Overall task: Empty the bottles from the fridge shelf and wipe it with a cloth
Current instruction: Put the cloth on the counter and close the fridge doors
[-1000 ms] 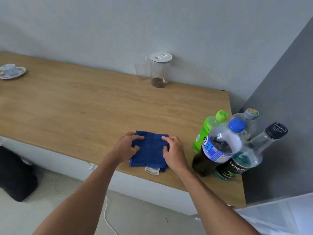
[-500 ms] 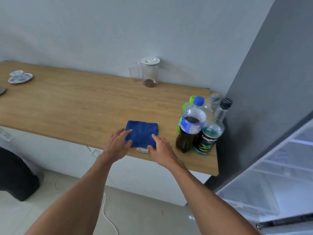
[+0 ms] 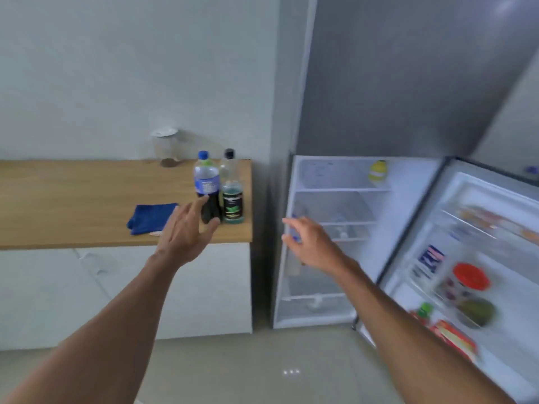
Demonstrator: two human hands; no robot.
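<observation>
Both hands empty, fingers spread: left hand [image 3: 186, 231] before the bottles [image 3: 218, 191] and cloth [image 3: 151, 218] on the desk [image 3: 73, 199], right hand [image 3: 309, 243] at the open fridge [image 3: 335, 199]

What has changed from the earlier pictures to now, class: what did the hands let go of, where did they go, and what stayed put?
Both hands left the blue cloth. The left hand now hangs open in front of the bottles; the right hand has swung open toward the open fridge, and the view turned with it. The cloth stayed folded on the wooden counter, and the bottles stayed standing beside it.
</observation>
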